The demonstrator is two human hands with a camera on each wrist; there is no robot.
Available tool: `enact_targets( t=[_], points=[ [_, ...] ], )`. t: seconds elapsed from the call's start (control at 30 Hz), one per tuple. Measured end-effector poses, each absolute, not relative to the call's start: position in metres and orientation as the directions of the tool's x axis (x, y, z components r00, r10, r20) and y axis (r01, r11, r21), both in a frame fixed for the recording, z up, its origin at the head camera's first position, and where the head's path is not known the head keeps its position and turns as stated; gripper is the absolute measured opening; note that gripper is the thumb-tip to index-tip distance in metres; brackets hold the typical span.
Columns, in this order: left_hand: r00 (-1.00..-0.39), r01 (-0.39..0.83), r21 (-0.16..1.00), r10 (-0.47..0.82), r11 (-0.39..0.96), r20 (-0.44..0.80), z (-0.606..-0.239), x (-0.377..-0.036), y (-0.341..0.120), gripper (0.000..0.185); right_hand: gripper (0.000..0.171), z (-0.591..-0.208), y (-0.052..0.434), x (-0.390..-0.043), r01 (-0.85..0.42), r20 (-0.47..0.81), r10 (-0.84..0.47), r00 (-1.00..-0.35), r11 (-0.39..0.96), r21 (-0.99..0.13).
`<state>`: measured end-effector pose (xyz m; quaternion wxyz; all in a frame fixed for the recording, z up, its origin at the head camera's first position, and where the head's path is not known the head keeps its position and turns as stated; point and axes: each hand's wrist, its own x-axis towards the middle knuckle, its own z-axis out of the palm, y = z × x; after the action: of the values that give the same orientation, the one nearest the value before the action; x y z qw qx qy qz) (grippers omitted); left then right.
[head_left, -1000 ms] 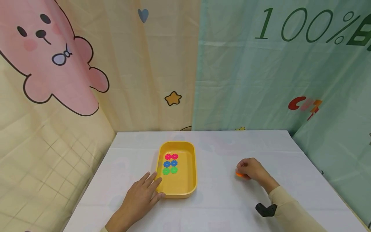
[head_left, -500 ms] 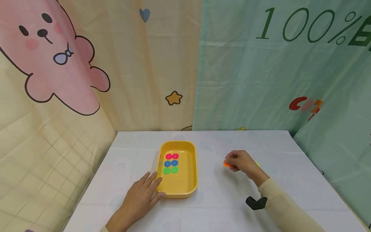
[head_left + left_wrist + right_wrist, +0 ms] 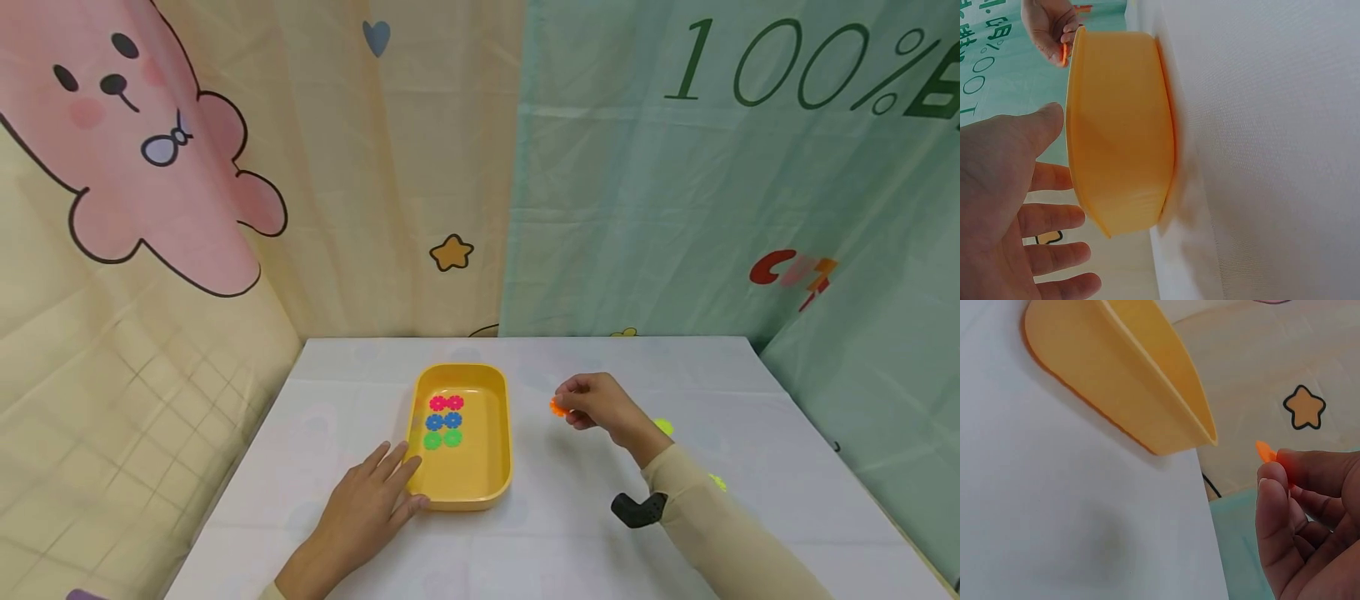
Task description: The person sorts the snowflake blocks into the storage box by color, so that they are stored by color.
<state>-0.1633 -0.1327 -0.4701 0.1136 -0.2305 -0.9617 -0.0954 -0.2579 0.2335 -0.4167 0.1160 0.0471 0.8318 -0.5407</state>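
Note:
My right hand [image 3: 600, 406] pinches an orange flower-shaped disc [image 3: 558, 407] between thumb and fingertips, above the table to the right of the yellow tray [image 3: 498, 467]. In the right wrist view only an edge of the orange disc [image 3: 1264, 452] shows past the fingers. Fingers spread, my left hand [image 3: 365, 508] rests at the tray's left rim; the left wrist view has its fingertips along that edge. Inside the tray lie pairs of flower discs in rows: pink [image 3: 446, 403] at the back, blue [image 3: 444, 422] in the middle, green [image 3: 442, 439] in front.
A yellow-green flower disc [image 3: 663, 426] lies on the white table [image 3: 555, 533] behind my right forearm, and another yellow disc [image 3: 717, 482] shows beside the sleeve. A black bracket [image 3: 638, 510] is attached at my right wrist. Printed curtains [image 3: 390, 183] stand behind the table.
My right hand has lifted the orange disc off the table and carried it left and back toward the tray, uncovering the yellow discs. My left hand stays in place.

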Motion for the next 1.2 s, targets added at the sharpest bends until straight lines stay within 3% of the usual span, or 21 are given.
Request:
enact_targets(
  t=[0.73,1.2],
  points=[
    [-0.864,0.469,0.132,0.422,0.873,0.273,-0.469,-0.161,-0.135,0.058,0.019,-0.398,0.186,-0.265,0.217,-0.268,-0.139,-0.953,0.298,-0.929],
    [-0.866,0.466,0.131,0.42,0.875,0.27,-0.47,-0.162,-0.136,0.058,0.02,-0.406,0.143,-0.273,0.233,-0.292,-0.195,-0.936,0.275,-0.933]
  ],
)
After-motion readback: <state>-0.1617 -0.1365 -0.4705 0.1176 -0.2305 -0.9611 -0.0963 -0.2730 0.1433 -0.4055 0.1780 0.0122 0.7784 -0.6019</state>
